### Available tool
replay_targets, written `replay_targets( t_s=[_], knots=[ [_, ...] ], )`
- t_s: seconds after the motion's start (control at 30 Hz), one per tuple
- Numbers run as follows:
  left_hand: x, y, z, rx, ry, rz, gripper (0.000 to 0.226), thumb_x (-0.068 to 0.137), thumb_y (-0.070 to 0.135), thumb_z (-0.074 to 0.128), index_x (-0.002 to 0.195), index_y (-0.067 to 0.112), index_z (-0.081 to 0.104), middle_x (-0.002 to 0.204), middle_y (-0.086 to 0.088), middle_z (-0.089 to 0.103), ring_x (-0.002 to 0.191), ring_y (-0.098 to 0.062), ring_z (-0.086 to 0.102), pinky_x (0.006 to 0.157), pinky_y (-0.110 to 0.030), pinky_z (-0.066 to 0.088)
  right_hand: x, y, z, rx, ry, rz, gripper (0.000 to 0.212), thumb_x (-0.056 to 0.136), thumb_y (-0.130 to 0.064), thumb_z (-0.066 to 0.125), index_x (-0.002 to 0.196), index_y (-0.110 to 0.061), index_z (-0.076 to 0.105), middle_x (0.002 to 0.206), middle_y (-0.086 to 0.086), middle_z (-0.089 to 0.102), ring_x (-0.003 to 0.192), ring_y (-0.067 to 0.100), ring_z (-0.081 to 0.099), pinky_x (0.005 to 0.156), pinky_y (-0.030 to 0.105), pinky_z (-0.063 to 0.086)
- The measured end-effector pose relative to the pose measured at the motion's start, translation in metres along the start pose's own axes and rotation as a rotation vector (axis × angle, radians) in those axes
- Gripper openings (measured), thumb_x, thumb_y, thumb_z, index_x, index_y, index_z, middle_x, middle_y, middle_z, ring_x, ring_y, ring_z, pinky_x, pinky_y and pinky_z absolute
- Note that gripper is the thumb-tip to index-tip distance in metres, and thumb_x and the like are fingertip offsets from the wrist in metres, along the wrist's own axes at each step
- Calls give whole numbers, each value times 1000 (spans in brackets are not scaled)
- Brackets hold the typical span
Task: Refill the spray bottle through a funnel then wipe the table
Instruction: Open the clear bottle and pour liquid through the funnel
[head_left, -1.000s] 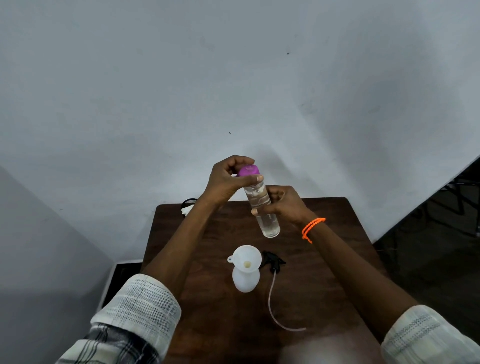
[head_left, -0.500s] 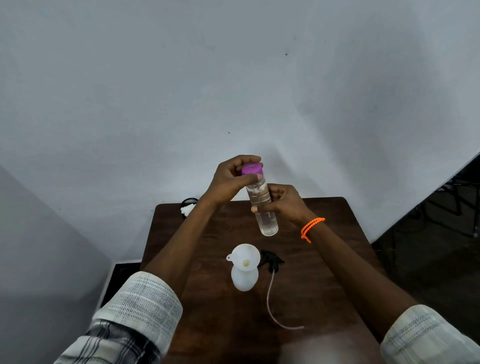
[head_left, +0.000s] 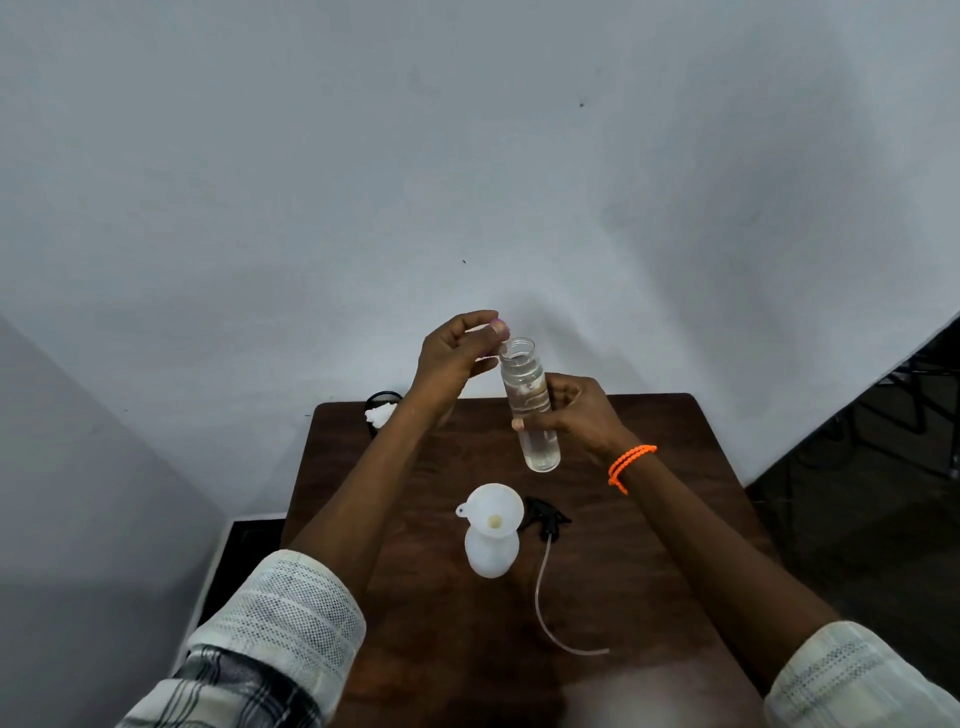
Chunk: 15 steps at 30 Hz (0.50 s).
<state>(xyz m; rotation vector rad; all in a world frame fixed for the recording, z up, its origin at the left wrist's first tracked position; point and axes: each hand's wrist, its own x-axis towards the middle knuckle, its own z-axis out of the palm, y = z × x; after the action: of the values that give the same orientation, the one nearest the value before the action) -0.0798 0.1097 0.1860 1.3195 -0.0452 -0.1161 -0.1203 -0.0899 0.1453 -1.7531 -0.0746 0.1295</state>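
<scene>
The clear bottle (head_left: 530, 402), ribbed plastic with water inside, is uncapped and gripped upright by the right hand (head_left: 582, 415), while the left hand (head_left: 457, 353) pinches the purple cap (head_left: 497, 328) beside its mouth. The white funnel (head_left: 493, 506) already sits in the squat, frosted spray bottle (head_left: 491, 551) on the dark wood surface (head_left: 649, 571), its black sprayer (head_left: 545, 522) beside it (tube trailing). Pouring, recapping and wiping remain.

The purple cap (head_left: 496, 332) has come off the clear bottle (head_left: 530, 402), apparently into the left hand (head_left: 454, 358).
</scene>
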Motion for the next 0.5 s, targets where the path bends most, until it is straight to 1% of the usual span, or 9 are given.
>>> replay_targets(
  t_s=[0.07,0.13,0.23,0.3,0.37,0.43,0.5],
  knots=[
    [-1,-10,-3,-85,57,-82,25,97,20,64,117,7,70,96,-12,74,83,-23,69,84,-39,59,-1,5,-1,-11,7,0,43,63,-3,95,102,-9,78,98,8,80,96,26,76,88,39,61],
    [-2,-21,-10,-140,132,-145,25,97,20,54,112,7,70,88,-14,66,71,-22,62,75,-39,58,-2,10,-3,-34,13,3,45,62,-2,95,103,-8,78,98,8,80,96,26,76,89,40,61],
    [-7,-42,-26,-152,185,-222,19,95,17,51,101,7,66,81,-14,59,61,-20,56,73,-40,60,-4,22,-7,-117,17,15,47,60,-5,96,103,-12,79,98,5,80,95,21,76,88,39,61],
    [-12,-57,-38,-165,221,-276,10,95,16,59,96,7,64,74,-11,59,58,-20,57,75,-42,62,-6,30,-10,-203,17,26,48,57,-11,98,100,-17,80,96,0,80,91,12,74,87,37,60],
    [-18,-75,-51,-156,278,-326,9,93,15,69,92,9,62,70,-7,61,60,-19,63,76,-43,63,-10,38,-12,-285,2,25,52,54,-14,99,102,-20,80,95,-4,80,92,9,74,86,33,59],
    [-25,-97,-63,-75,331,-366,5,91,7,69,90,9,64,78,-8,65,68,-18,66,71,-38,63,-16,45,-13,-347,-12,24,57,54,-13,99,107,-21,80,96,-9,80,94,6,74,83,27,57],
    [-34,-116,-75,65,332,-415,10,89,-1,66,91,8,70,81,-11,67,73,-17,65,68,-33,60,-23,52,-13,-414,-22,21,60,54,-15,98,110,-24,79,94,-13,79,92,0,73,79,20,55]
  ],
)
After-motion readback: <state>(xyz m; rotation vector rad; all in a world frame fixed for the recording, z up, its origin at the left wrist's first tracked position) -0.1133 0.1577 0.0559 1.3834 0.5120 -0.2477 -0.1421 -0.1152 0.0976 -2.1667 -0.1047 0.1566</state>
